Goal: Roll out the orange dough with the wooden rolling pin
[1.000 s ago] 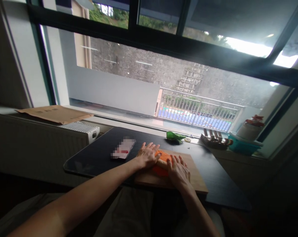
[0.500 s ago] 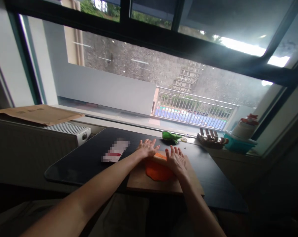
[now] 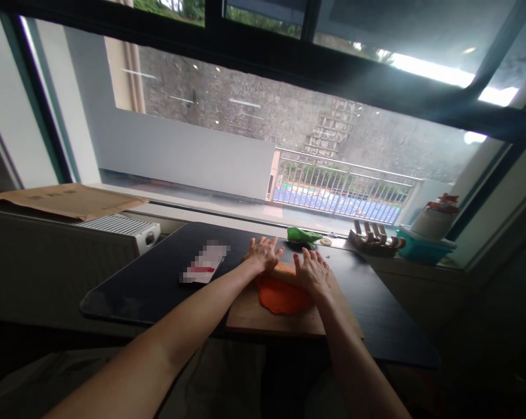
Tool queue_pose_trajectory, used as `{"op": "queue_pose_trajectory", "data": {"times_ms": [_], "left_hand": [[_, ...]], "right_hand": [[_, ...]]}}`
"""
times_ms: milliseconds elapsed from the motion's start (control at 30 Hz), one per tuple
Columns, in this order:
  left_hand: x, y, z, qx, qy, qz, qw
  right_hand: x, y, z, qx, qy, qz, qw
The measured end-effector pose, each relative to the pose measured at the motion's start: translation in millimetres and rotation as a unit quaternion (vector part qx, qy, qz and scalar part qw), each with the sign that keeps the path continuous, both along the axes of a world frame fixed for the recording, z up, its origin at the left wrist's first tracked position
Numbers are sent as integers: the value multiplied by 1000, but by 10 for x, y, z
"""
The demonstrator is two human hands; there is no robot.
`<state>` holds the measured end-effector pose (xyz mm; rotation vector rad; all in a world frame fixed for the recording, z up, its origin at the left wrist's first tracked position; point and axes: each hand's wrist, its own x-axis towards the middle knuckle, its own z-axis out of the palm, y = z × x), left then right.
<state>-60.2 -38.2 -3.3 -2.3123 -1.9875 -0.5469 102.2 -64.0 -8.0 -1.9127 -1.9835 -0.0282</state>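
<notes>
A flat orange sheet of dough or clay (image 3: 284,298) lies on a light brown wooden board (image 3: 263,326). A pale rolling pin (image 3: 285,276) crosses its far part, with a thin strip of orange showing beyond it. My left hand (image 3: 263,255) rests palm down on the pin's left end, fingers spread. On its right end lies my right hand (image 3: 313,271), also flat with fingers stretched out. Both hands hide the pin's ends.
The board sits on a dark table (image 3: 153,285). Left of it is a phone-like flat object (image 3: 204,265), partly pixelated. A green crumpled item (image 3: 303,236) lies behind. On the sill stand a brown rack (image 3: 374,240) and a teal container (image 3: 424,249). A brown envelope (image 3: 71,201) rests on the radiator (image 3: 127,227).
Both hands and the pin have shifted slightly away from me over the orange sheet. Less orange shows beyond the pin. The whole view has moved a little too.
</notes>
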Motion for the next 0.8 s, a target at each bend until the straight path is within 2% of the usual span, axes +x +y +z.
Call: {"op": "queue_pose_trajectory", "data": {"times_ms": [100, 200, 333, 467, 567, 667, 800], "left_hand": [[44, 200, 36, -11, -7, 12, 1000], [42, 228, 30, -27, -8, 15, 1000], [-21, 6, -37, -49, 0, 16, 999], [-101, -306, -114, -38, 21, 14, 999], [-125, -414, -136, -19, 28, 7, 999], [-98, -339, -102, -13, 22, 11, 1000], [-6, -33, -2, -3, 5, 21, 1000]], "right_hand": [[33, 201, 52, -18, 8, 4, 1000], [39, 194, 54, -24, 12, 6, 1000], [-11, -90, -25, -23, 9, 7, 1000], [-70, -407, -167, 32, -29, 13, 999], [-82, -479, -228, 59, -45, 19, 997], [-73, -364, -190, 59, -45, 10, 997], [-30, -10, -57, 53, -13, -8, 998]]}}
